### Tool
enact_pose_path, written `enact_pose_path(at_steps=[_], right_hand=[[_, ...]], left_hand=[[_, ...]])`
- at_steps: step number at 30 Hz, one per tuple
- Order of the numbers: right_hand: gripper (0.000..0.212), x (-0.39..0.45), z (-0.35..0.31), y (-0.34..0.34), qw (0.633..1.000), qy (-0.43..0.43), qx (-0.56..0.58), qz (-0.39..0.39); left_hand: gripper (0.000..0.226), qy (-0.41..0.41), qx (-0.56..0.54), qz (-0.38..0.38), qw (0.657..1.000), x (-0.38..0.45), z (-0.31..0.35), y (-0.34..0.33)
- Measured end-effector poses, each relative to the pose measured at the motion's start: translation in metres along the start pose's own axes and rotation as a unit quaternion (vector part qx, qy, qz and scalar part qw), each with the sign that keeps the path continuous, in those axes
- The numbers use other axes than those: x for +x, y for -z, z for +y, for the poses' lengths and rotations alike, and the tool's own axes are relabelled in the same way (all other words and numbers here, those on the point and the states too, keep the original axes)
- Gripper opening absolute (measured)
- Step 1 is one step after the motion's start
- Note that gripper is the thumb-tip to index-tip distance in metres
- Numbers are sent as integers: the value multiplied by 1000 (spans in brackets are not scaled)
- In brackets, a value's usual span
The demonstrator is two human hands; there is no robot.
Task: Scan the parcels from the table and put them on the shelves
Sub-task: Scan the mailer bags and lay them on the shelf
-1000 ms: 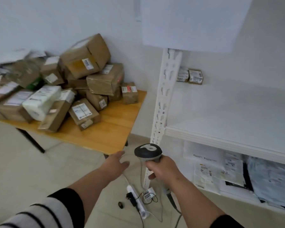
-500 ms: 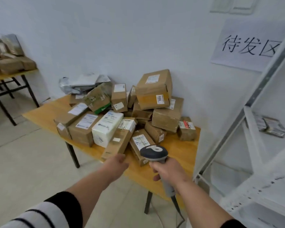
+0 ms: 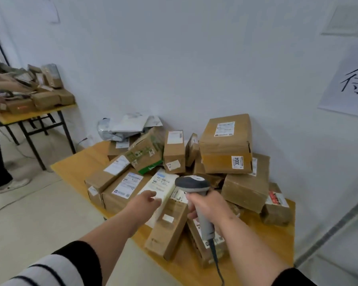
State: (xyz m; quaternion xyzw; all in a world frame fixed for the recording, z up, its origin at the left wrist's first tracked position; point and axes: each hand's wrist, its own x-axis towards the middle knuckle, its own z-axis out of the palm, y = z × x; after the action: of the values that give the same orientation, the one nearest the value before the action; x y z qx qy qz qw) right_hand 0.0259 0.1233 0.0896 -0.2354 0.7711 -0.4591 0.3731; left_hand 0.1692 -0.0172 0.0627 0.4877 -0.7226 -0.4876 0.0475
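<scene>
A pile of several cardboard parcels lies on the wooden table (image 3: pixel 77 164). A white parcel (image 3: pixel 163 183) sits in the front middle, with a long brown box (image 3: pixel 167 230) beside it. The biggest box (image 3: pixel 227 145), labelled 3004, tops the pile. My right hand (image 3: pixel 210 206) grips a grey barcode scanner (image 3: pixel 192 183), its head over the pile and its cable hanging down. My left hand (image 3: pixel 146 203) reaches out with relaxed fingers over the white parcel, holding nothing.
A shelf upright (image 3: pixel 331 230) shows at the right edge. A second table (image 3: pixel 31 115) with more parcels stands at the far left, where another person's arm (image 3: pixel 2 83) and legs are. A paper sign (image 3: pixel 349 83) hangs on the wall. Grey mail bags (image 3: pixel 124 126) lie behind the pile.
My view has swung left from the shelves to the parcel table and come closer. Both hands now hover over the pile, with the left one above the white parcel.
</scene>
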Motion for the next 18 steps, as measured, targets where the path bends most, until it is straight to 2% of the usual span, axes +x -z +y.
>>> enact_pose_path(at_steps=[10,14,18], right_hand=[[25,119,-88,-52,996,28,33,-79],[25,175,-116,-84,996,38,42,-73],[26,239,-150,-117,997,32,59,-38]], left_hand=[[38,14,-85,136,987,104,11,95],[38,19,-107,175,979,173,5,137],[38,7,-115,177,977,253,8,185]])
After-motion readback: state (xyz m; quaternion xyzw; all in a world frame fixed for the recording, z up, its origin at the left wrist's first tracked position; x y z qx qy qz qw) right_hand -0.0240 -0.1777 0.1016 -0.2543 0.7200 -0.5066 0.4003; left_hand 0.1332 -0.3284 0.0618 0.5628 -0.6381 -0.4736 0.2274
